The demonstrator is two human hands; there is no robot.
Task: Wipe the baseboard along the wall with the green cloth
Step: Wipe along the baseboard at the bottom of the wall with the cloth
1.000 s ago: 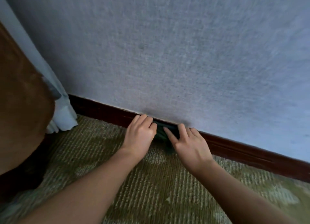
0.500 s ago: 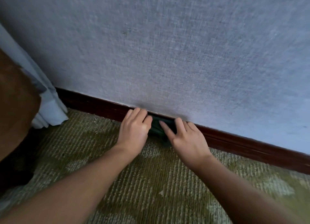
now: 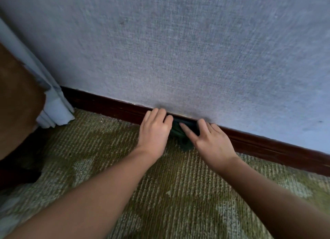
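Against baseboard [image 3: 110, 107], green cloth [image 3: 176, 132], mostly hidden

No readable text, label or number shows anywhere.

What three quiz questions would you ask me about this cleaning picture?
1. True or false: the green cloth sits between the left hand and the right hand.
2. What covers the floor? A tiles, B carpet, C bare wood.
3. Fill the gap: the cloth is held against the dark ____ at the foot of the wall.
Key: 1 true; 2 B; 3 baseboard.
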